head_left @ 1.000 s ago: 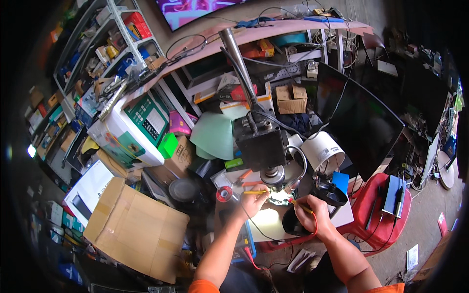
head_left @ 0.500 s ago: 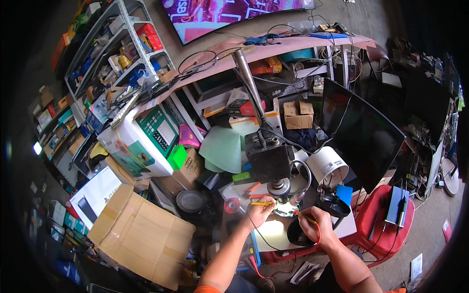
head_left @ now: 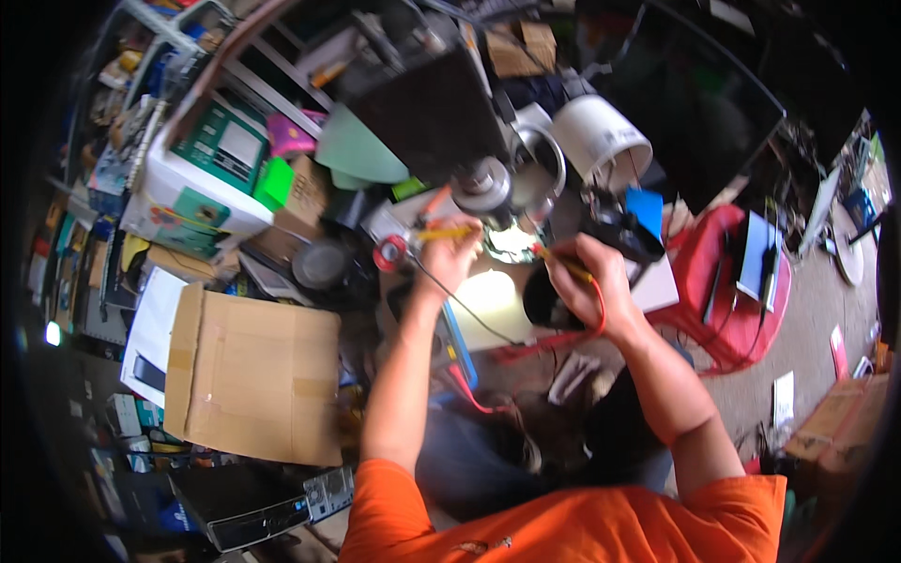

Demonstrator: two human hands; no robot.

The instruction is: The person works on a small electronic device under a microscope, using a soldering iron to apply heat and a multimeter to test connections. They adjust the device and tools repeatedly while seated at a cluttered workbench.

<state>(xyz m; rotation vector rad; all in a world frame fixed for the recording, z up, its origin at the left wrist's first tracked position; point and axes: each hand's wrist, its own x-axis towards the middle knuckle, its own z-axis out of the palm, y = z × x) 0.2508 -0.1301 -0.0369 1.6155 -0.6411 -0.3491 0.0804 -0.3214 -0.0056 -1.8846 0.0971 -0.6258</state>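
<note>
A yellow test probe with a dark lead is pinched in my left hand, its fingers closed. My right hand is closed round a second yellow test probe with a red lead and red tip. Both hands flank a small, brightly lit piece, too washed out to name, under the lens of a black microscope. The right probe's tip points at it; contact cannot be made out. Below it, a bright patch of light falls on the white tabletop.
Beside my left forearm is a blue-edged device. An open cardboard box stands at the left. A white cylinder and a dark screen are beyond my right hand. At the right, a red stool holds a flat device.
The view has tilted down, so the scene sits higher and my orange sleeves now show. Both hands remain beside the lit piece, still holding the probes.
</note>
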